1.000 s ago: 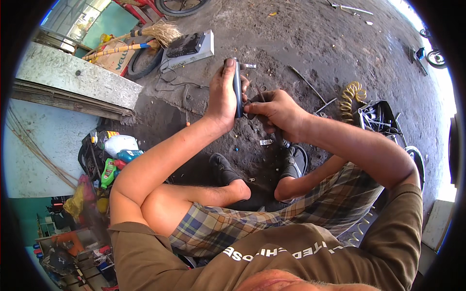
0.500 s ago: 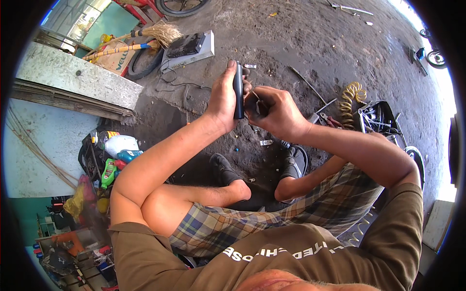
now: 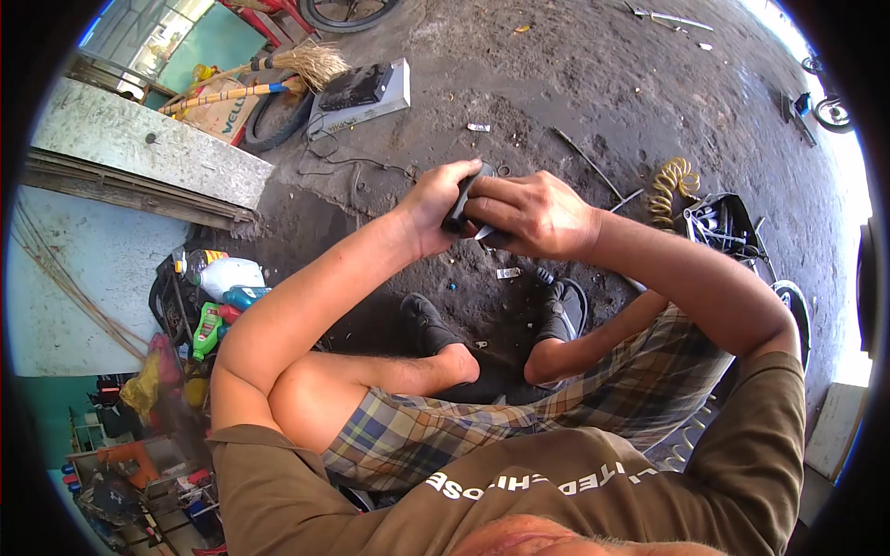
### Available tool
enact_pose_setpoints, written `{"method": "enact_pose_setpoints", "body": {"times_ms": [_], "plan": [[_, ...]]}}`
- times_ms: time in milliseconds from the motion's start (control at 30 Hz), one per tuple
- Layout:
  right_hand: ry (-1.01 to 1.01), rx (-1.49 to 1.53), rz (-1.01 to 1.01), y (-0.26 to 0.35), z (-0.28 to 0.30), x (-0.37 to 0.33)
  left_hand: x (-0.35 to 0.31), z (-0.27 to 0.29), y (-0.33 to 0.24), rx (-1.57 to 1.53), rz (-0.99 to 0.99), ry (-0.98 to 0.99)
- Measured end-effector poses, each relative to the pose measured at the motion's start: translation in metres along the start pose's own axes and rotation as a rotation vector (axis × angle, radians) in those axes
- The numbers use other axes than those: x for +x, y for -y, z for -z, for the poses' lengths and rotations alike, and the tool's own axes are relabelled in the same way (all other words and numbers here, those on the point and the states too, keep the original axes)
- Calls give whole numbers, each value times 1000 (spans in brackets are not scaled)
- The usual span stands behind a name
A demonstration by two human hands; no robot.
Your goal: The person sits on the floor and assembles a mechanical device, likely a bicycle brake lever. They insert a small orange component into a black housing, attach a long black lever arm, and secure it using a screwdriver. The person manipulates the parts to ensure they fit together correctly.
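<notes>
A slim black object [image 3: 456, 221], like a short tube or a thin case, sits in the grip of my left hand [image 3: 428, 206] above the ground between my feet. My right hand [image 3: 542, 215] is up against it, its fingers curled and meeting the left fingers. From under the right fingers pokes a small pale pointed piece [image 3: 482, 233], whose kind I cannot make out. Much of both items is hidden by my fingers.
To the right, a black tray of tools [image 3: 728, 227] lies beside a yellow coiled hose [image 3: 669, 190]. Bottles [image 3: 232, 276] stand on the left, below a whitish bench [image 3: 139, 153]. A broom [image 3: 311, 63] and a flat grey box [image 3: 366, 100] are farther off.
My right hand has moved in and turned over, back of the hand up, against the black object. The black object has tilted, and my left hand has turned with it.
</notes>
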State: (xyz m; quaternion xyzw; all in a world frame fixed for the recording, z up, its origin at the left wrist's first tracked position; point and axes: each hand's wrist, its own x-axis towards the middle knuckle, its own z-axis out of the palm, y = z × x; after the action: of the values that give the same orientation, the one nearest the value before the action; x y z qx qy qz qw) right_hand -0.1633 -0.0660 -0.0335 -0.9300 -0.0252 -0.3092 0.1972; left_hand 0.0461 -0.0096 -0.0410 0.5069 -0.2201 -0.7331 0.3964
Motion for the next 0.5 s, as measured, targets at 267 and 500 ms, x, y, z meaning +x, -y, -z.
{"method": "enact_pose_setpoints", "body": {"times_ms": [267,500], "plan": [[-227,241,-402,13,-15,1,-8,-17,-5,-69,-283,-182],[-147,849,-1035,28,-8,12,-9,-18,-6,46,-500,-240]]}}
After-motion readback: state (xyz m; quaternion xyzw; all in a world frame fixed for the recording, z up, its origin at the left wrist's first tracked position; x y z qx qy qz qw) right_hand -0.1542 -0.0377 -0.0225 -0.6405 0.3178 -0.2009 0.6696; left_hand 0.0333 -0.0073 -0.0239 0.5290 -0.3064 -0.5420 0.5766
